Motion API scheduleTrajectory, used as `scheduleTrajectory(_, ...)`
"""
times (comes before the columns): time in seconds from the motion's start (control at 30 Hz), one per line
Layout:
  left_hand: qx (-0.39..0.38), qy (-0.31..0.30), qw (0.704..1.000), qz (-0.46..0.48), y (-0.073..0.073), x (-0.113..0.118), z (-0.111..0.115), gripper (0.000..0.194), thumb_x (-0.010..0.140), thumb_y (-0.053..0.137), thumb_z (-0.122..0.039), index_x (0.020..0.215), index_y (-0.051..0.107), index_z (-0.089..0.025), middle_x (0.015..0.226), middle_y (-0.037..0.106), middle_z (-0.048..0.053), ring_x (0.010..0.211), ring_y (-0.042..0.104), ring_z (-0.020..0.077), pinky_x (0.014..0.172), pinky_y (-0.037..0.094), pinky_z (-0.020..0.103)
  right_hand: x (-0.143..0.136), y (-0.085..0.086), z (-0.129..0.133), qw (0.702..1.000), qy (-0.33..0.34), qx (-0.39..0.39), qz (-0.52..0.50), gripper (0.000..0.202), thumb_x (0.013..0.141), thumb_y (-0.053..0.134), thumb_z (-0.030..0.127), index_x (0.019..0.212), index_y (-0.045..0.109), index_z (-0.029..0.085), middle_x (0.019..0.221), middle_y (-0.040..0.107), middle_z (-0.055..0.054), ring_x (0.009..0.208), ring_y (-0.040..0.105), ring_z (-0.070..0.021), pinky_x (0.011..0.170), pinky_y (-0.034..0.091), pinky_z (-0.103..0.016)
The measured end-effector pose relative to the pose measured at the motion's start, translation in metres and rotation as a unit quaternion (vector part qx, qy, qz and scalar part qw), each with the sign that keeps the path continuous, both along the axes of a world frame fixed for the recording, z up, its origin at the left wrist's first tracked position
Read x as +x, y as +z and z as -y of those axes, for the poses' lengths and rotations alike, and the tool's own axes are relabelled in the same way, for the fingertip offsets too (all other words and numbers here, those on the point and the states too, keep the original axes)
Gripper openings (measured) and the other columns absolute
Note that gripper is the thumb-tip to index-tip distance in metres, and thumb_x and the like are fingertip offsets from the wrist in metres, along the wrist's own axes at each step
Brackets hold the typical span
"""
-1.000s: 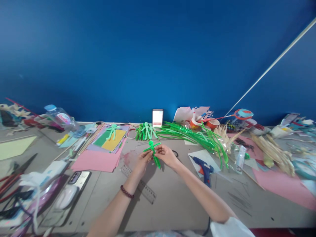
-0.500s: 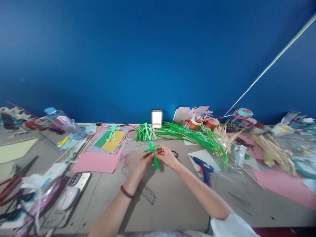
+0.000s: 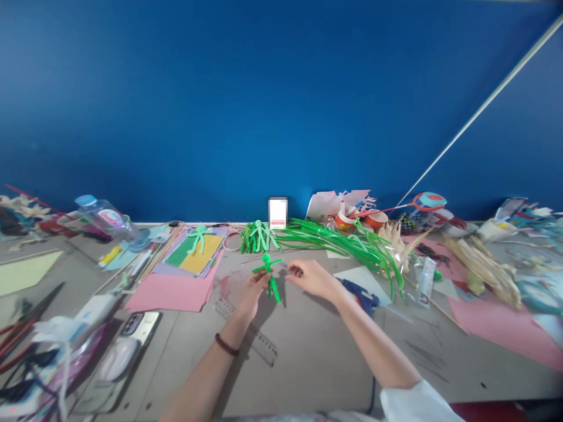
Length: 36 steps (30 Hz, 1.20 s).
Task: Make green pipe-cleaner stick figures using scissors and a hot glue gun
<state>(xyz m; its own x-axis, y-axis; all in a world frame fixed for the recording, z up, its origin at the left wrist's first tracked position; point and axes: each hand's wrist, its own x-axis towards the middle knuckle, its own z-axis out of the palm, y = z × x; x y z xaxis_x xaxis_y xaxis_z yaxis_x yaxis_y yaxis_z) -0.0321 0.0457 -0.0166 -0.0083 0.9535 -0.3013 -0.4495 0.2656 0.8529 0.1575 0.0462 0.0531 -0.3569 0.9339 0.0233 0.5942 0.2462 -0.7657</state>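
Note:
A green pipe-cleaner figure [image 3: 273, 287] with a round head, two arms and legs stands upright in the pinch of my left hand [image 3: 251, 293], which grips it at the body. To its right, apart from it, is my right hand [image 3: 310, 277], its fingers curled together; whatever they hold, if anything, is too small to make out. Beyond my hands a cluster of similar green figures [image 3: 258, 235] lies beside a long bundle of green stems [image 3: 328, 234]. Another light green figure [image 3: 199, 238] rests on coloured sheets at the left.
A clear ruler [image 3: 261, 346] lies below my hands. A blue glue gun [image 3: 361, 294] is near my right forearm. Pink sheets [image 3: 169, 293], a phone [image 3: 145, 325], scissors [image 3: 37, 308] and a bottle [image 3: 109, 218] are at the left. A small screen [image 3: 278, 212] stands by the wall.
My right hand has come off the green figure and moved right, over part of the glue gun. The figure has shifted slightly left in my left hand.

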Motion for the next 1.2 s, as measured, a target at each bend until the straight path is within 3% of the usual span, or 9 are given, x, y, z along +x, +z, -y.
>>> scheduleTrajectory(0.17, -0.002, 0.008, 1.0, 0.019, 0.002, 0.0, 0.0, 0.037, 0.048, 0.082, -0.039, 0.069, 0.063, -0.016, 0.06, 0.06, -0.004, 0.056, 0.058, 0.01, 0.054, 0.04, 0.02, 0.028, 0.012, -0.037, 0.987, -0.093, 0.055, 0.119, 0.013, 0.08, 0.057, 0.025, 0.088, 0.064, 0.018, 0.079, 0.069, -0.004, 0.072, 0.063, -0.015, 0.064, 0.045, -0.022)
scheduleTrajectory(0.33, 0.022, 0.002, 0.999, -0.028, 0.005, -0.001, 0.002, 0.035, 0.056, 0.077, -0.047, 0.071, 0.067, -0.016, 0.062, 0.064, 0.0, 0.053, 0.053, 0.0107, 0.051, 0.038, 0.022, 0.042, -0.003, -0.095, 0.966, -0.135, 0.084, 0.206, 0.018, 0.082, 0.051, 0.016, 0.093, 0.065, 0.016, 0.095, 0.069, -0.007, 0.082, 0.062, -0.0166, 0.072, 0.044, -0.023)
scheduleTrajectory(0.43, 0.022, -0.002, 0.998, -0.052, 0.006, -0.001, 0.003, 0.029, 0.059, 0.077, -0.042, 0.071, 0.07, -0.017, 0.07, 0.069, 0.004, 0.059, 0.055, 0.0135, 0.053, 0.038, 0.024, 0.044, -0.013, -0.12, 0.95, -0.168, 0.104, 0.242, 0.027, 0.085, 0.045, 0.014, 0.107, 0.062, 0.016, 0.111, 0.063, -0.01, 0.093, 0.06, -0.019, 0.076, 0.043, -0.025)
scheduleTrajectory(0.53, 0.025, 0.006, 0.998, -0.061, 0.005, 0.0, 0.003, 0.022, 0.059, 0.077, -0.034, 0.073, 0.071, -0.018, 0.075, 0.07, 0.004, 0.069, 0.059, 0.0166, 0.059, 0.04, 0.025, 0.041, -0.019, -0.135, 0.937, -0.168, 0.117, 0.282, 0.028, 0.087, 0.044, 0.016, 0.108, 0.062, 0.02, 0.113, 0.062, -0.008, 0.097, 0.059, -0.0191, 0.076, 0.043, -0.025)
scheduleTrajectory(0.67, 0.027, 0.025, 0.998, -0.06, 0.005, 0.0, 0.004, 0.017, 0.059, 0.077, -0.029, 0.073, 0.071, -0.02, 0.075, 0.07, 0.001, 0.076, 0.06, 0.0178, 0.067, 0.042, 0.026, 0.034, -0.024, -0.144, 0.919, -0.16, 0.127, 0.337, 0.024, 0.088, 0.044, 0.017, 0.1, 0.065, 0.016, 0.104, 0.064, -0.012, 0.096, 0.057, -0.0213, 0.073, 0.043, -0.026)
scheduleTrajectory(0.97, 0.036, 0.004, 0.999, -0.026, 0.005, -0.001, 0.005, 0.024, 0.061, 0.076, -0.035, 0.072, 0.067, -0.016, 0.067, 0.064, -0.002, 0.058, 0.052, 0.01, 0.052, 0.036, 0.02, 0.025, -0.021, -0.144, 0.895, -0.128, 0.159, 0.397, 0.024, 0.085, 0.045, 0.01, 0.097, 0.065, 0.011, 0.099, 0.065, -0.016, 0.098, 0.054, -0.0233, 0.079, 0.041, -0.03)
scheduleTrajectory(1.2, 0.018, 0.0, 1.0, 0.012, 0.012, 0.0, 0.007, 0.028, 0.057, 0.077, -0.035, 0.074, 0.066, -0.015, 0.07, 0.066, 0.0, 0.059, 0.056, 0.0106, 0.056, 0.04, 0.021, 0.031, -0.016, -0.142, 0.892, -0.125, 0.162, 0.403, 0.023, 0.084, 0.045, 0.009, 0.088, 0.067, 0.012, 0.093, 0.067, -0.015, 0.093, 0.056, -0.0239, 0.078, 0.038, -0.031)
